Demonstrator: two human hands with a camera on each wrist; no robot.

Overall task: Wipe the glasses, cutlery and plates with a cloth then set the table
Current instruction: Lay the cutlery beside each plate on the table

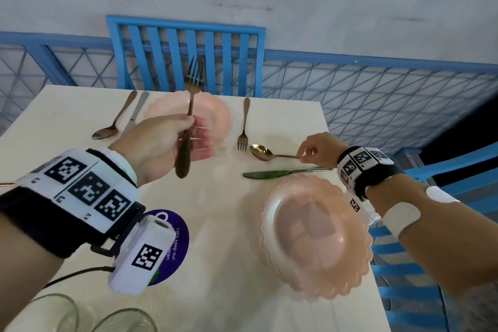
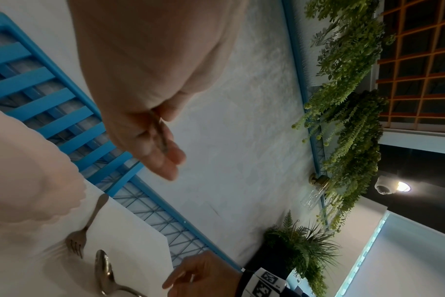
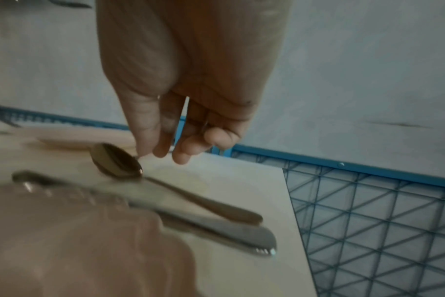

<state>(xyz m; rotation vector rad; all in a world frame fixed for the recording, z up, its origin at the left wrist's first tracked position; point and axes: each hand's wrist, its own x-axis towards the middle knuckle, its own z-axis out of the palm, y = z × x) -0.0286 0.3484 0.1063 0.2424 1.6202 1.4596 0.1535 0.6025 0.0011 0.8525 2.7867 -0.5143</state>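
Cutlery is what I am handling: from the head view, my left hand (image 1: pixel 161 140) is holding a bronze-coloured metal fork (image 1: pixel 188 121) upright by its handle, thumb pinching it, above the cream table (image 1: pixel 215 224). My right hand (image 1: pixel 318 151) is reaching the thin handle tip of a bronze metal spoon (image 1: pixel 265 153) lying beside a steel table knife (image 1: pixel 283 173) and a scalloped pink glass plate (image 1: pixel 315 237); I cannot tell whether it is pinching.

From the left wrist, the fork handle (image 2: pixel 160 136) is lying across loosely curled fingers.

From the right wrist, blur is hiding any contact with the spoon (image 3: pixel 119 162). I am judging these pieces stiff, light and slippery, best gripped mid-handle; the plate is looking fragile.
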